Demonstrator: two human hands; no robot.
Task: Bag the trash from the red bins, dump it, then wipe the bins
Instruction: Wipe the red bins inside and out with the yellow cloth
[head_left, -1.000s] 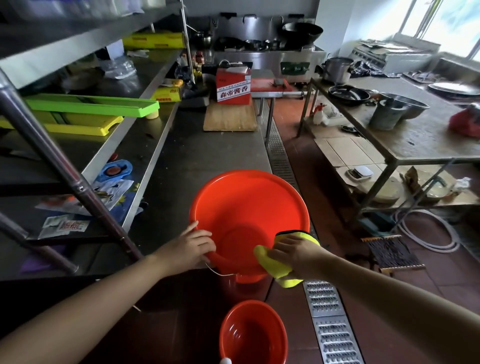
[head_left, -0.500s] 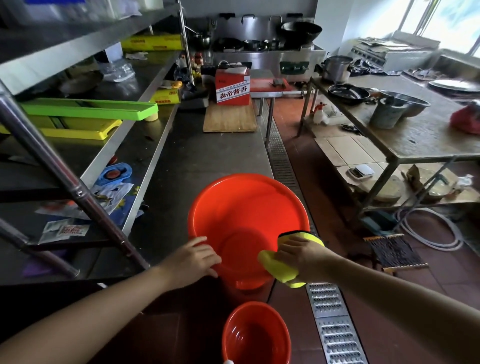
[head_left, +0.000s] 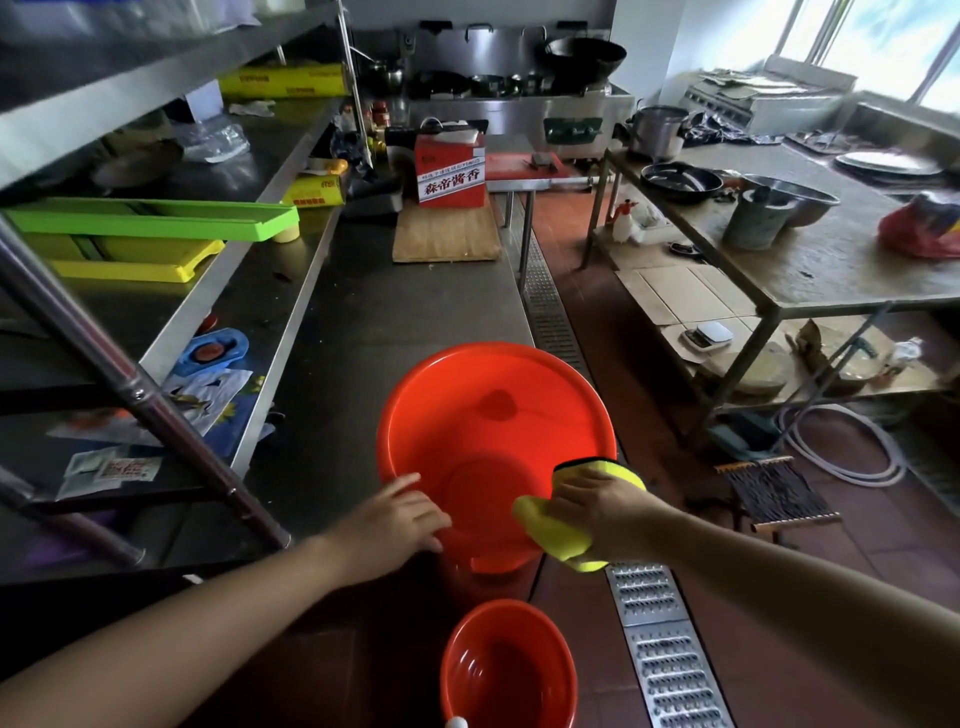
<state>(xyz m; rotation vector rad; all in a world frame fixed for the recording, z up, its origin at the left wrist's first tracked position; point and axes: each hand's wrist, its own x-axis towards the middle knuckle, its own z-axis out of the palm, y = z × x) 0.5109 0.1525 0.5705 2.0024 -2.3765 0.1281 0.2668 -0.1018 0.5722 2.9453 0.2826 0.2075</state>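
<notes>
Large red bin (head_left: 493, 410) sits at the near end of the steel counter (head_left: 363, 291), tipped toward the camera with its near rim hanging over the counter edge; inside looks bare. Left hand (head_left: 387, 525) is on the bin's near-left rim, fingers mostly straight and spread across the lip, pressing rather than wrapping it. Right hand (head_left: 597, 512) grips a yellow cloth (head_left: 550, 530), fingers curled over it, cloth pressed against the bin's right rim and inner wall; a black edge of the cloth shows above the knuckles. Second, smaller red bin (head_left: 509, 670) stands upright on the tiled floor just below, apart from both hands; can't tell what the white bit at its near rim is. Metal floor drain grate (head_left: 660, 649) runs just right of the small bin. Further up the counter: wooden cutting board (head_left: 447, 236) with a red carton (head_left: 451, 165) at its far end. Left shelf holds a green tray (head_left: 156, 218) stacked over a yellow tray (head_left: 130, 260). Steel table (head_left: 831, 260) across the aisle on the right carries pots and bowls.
</notes>
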